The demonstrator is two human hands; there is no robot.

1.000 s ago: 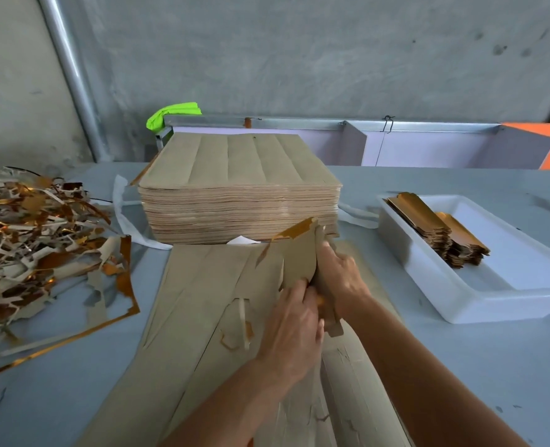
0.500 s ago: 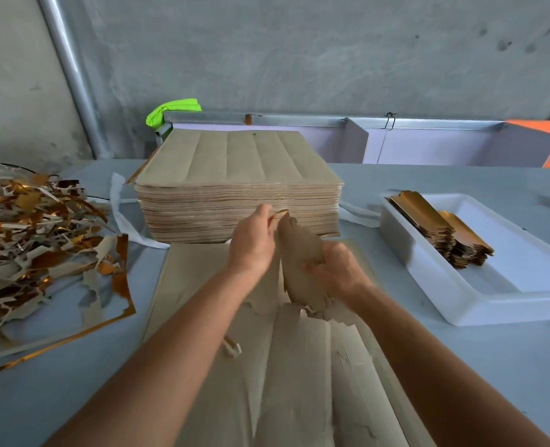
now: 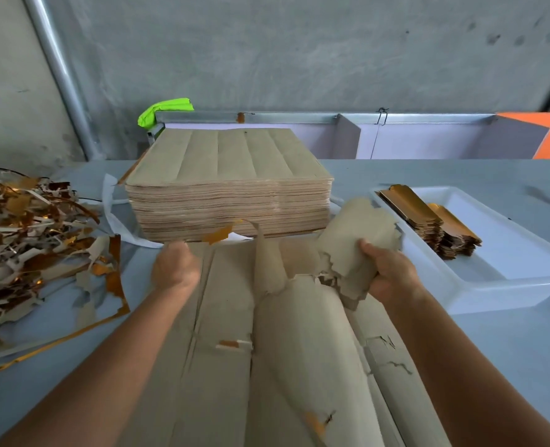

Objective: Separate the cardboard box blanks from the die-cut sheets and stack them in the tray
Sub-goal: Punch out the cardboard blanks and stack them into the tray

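A wad of box blanks (image 3: pixel 359 240), torn free with ragged edges, sat in my right hand (image 3: pixel 388 274) – fingers curled under the bundle, thumb pinching it from the near side – raised above the table (image 3: pixel 508 343), just left of the white tray (image 3: pixel 505 285). Two gold-faced stacks of finished blanks (image 3: pixel 428 221) already lay in the tray's far left part. My left hand (image 3: pixel 175 264) rested knuckles-up on the die-cut sheets (image 3: pixel 222 333) spread before me, its fingers curled downward; whether they gripped the sheet or only pressed it I could not tell, the hand being blurred. Beside it a strip (image 3: pixel 268 262) stood curled up from the sheets, and a gold-backed scrap (image 3: pixel 220 233) poked up near the far edge. Behind rose a tall stack of uncut sheets (image 3: pixel 228 188), brown side up. Off to the left lay a heap of gold and grey trimmings (image 3: pixel 31 243) – and beyond the table a bright green object (image 3: pixel 165 109) showed against a metal rail (image 3: pixel 267 117) and concrete wall (image 3: pixel 299 50)
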